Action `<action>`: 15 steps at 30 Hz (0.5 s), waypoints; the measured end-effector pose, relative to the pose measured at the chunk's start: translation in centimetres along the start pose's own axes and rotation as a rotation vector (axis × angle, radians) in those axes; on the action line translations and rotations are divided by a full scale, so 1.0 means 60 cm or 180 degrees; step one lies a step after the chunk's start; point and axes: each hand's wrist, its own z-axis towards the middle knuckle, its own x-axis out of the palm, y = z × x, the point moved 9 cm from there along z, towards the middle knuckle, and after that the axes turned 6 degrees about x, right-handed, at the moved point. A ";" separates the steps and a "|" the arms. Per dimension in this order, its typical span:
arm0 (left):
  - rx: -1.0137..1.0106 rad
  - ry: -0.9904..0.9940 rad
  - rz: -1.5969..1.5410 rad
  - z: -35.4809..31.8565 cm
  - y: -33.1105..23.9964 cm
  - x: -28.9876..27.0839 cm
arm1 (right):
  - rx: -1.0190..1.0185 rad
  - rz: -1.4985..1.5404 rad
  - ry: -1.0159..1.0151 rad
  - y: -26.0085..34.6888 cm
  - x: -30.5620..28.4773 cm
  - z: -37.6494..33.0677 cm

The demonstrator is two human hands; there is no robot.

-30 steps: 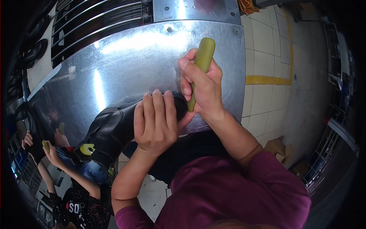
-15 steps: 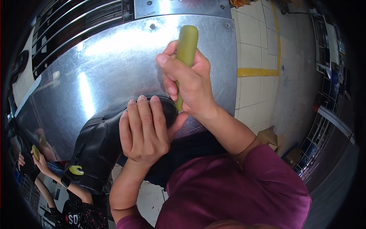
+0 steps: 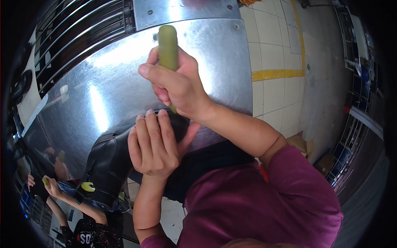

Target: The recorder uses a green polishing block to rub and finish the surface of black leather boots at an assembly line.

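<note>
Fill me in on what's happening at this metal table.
A person in a maroon top is working on a black boot lying at the edge of a shiny metal table. The left hand presses flat on the boot, holding it down. The right hand grips a tool with a green handle, pointed down at the boot; the tip is hidden behind the hands. A co-worker's hand shows at lower left.

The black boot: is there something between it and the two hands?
Nothing visible. The left hand lies flat on the black boot, and the right hand brings the green-handled tool down just behind the left fingers.
</note>
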 end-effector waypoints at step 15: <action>0.0016 0.0193 0.0393 -0.029 -0.023 0.008 | 0.0396 0.0510 -0.0037 -0.012 -0.041 -0.075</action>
